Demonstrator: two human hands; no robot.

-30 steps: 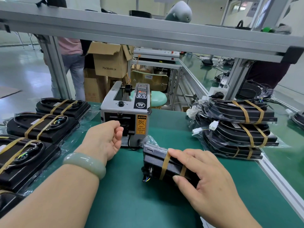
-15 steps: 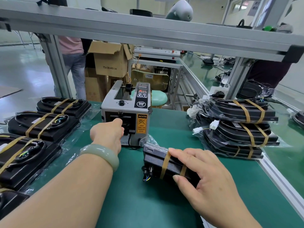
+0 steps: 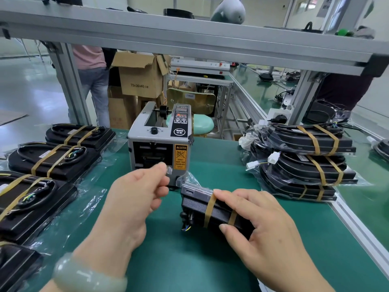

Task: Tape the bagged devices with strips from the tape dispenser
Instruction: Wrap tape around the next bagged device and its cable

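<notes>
A grey tape dispenser (image 3: 159, 148) stands at the middle of the green bench. Just in front of its outlet, my left hand (image 3: 134, 199) pinches a short clear tape strip (image 3: 169, 170) between thumb and fingertips. A black bagged device (image 3: 202, 207), standing on its edge and bound by two tan bands, sits right of that hand. My right hand (image 3: 259, 226) grips this device from above and the right, fingers over its top and thumb on its near side.
Several banded black devices in bags lie in a row at the left (image 3: 52, 159). A stack of the same devices (image 3: 305, 163) sits at the right. An aluminium frame beam (image 3: 189, 36) crosses overhead. Cardboard boxes (image 3: 139, 74) and a standing person (image 3: 92, 81) are behind the bench.
My left hand reached into the dispenser's outlet, then drew back toward me with a tape strip pinched in its fingers. The right hand and the device stayed put.
</notes>
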